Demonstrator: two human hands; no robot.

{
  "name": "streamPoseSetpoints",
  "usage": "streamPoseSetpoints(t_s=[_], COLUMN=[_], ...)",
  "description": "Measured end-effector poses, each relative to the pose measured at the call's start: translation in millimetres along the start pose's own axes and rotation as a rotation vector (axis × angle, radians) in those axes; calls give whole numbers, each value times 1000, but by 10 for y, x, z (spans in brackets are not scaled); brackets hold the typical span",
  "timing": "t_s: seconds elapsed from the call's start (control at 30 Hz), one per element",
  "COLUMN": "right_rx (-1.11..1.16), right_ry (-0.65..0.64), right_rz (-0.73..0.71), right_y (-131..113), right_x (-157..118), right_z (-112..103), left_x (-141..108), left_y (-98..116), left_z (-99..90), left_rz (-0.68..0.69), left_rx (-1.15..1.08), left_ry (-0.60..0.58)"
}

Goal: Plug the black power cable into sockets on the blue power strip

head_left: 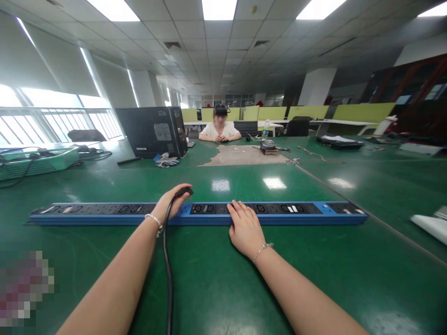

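Observation:
A long blue power strip with black sockets [209,219] lies across the green table. My left hand [170,204] is closed around the black plug [184,191] of a power cable, just above the strip and left of its middle. The thick black cable [168,270] hangs from the plug and runs down toward the bottom edge. Right of the middle, my right hand [246,228] rests on the strip with its fingers stretched over the sockets, holding nothing.
A black computer case [150,132] and gloves [166,160] lie beyond the strip. Cables fill a green basket [52,163] at the left. A person [220,128] sits across the table near a tape roll [268,145] and a bottle [266,129]. A black tray [338,142] lies back right.

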State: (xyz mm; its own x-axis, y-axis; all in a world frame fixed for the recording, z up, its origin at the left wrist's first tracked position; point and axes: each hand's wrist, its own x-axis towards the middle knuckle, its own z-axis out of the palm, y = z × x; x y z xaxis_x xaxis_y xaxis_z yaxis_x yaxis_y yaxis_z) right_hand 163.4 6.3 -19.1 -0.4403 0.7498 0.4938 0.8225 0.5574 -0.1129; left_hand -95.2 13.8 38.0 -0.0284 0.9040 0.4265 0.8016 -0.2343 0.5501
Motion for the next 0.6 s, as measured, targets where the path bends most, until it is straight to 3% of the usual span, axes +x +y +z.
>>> streamPoseSetpoints(t_s=[0.1,0.2,0.43,0.6], right_rx=[-5,-6,-7,-9], right_ry=[6,4,-2,4], right_rz=[0,-1,-6,-8], right_y=[5,4,-7,-7], right_x=[-5,-8,-2,-4], right_z=[-8,-14,-14,-4], left_x=[-43,-71,-141,-282], left_y=[-119,-123,-62,-86], left_z=[-50,-78,-218,-76], left_rz=[72,80,80,112], left_rx=[60,113,213,283], left_ry=[-149,-214,-277,-185])
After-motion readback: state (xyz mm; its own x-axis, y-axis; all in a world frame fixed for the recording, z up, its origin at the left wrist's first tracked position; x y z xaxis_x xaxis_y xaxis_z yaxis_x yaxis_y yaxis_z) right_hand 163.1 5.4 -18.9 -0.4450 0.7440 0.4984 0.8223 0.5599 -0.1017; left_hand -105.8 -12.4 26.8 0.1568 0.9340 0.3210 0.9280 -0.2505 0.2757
